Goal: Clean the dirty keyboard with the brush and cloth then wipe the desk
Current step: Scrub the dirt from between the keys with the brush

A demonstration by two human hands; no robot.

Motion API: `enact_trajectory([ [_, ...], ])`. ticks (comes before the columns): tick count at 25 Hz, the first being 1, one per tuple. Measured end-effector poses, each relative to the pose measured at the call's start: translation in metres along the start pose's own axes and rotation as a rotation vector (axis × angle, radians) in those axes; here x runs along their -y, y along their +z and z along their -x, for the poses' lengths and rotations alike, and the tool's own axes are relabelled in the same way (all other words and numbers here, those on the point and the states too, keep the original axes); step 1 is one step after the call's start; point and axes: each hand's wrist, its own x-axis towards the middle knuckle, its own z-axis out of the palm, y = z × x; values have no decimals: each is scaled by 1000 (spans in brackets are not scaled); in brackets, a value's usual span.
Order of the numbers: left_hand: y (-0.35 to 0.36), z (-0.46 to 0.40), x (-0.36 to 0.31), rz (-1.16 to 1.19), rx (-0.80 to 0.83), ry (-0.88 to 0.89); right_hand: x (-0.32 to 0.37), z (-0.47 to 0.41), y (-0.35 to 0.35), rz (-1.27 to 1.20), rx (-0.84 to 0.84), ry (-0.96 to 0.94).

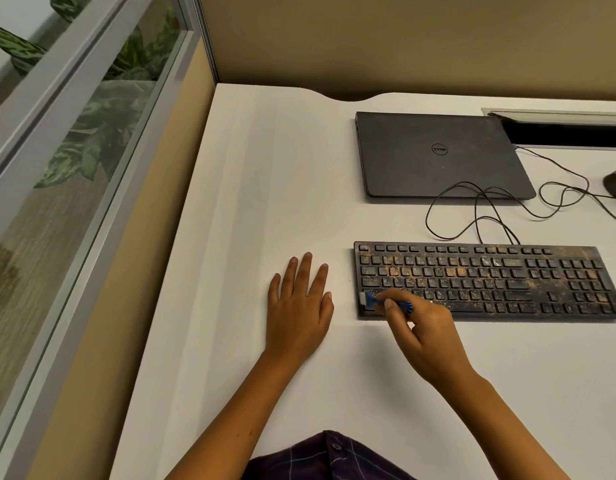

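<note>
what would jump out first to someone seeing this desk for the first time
First, the black keyboard at the right of the white desk, speckled all over with orange-brown grime. Next, the right hand holding a small blue brush at the keyboard's near left corner, while the left hand lies flat on the desk beside it. Behind the keyboard lies a closed dark laptop, dusty too.

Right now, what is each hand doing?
Left hand: open, flat on the desk.
Right hand: holds the blue brush on the keyboard.
</note>
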Motion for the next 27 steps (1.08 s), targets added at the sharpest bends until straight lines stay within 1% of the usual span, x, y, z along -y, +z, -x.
enact_trajectory([
  [4,1,-1,0,-1,-4,6,-3,3,1,44,61,12],
  [8,2,0,1,-4,-7,12,-3,2,0,-16,10,26],
  [11,1,-1,0,-3,-2,11,-5,1,2,35,74,30],
  [13,1,-1,0,-3,5,4,-5,-1,0,-9,82,41],
  [18,1,1,0,2,5,7,9,-28,-6,-254,-47,96],
  [22,1,0,0,4,8,4,8,-72,-6,-293,-113,156],
  [24,2,1,1,-4,15,5,8,-86,-4,-259,-80,155],
  [27,1,1,2,-7,15,7,5,-96,-1,-158,19,153],
])
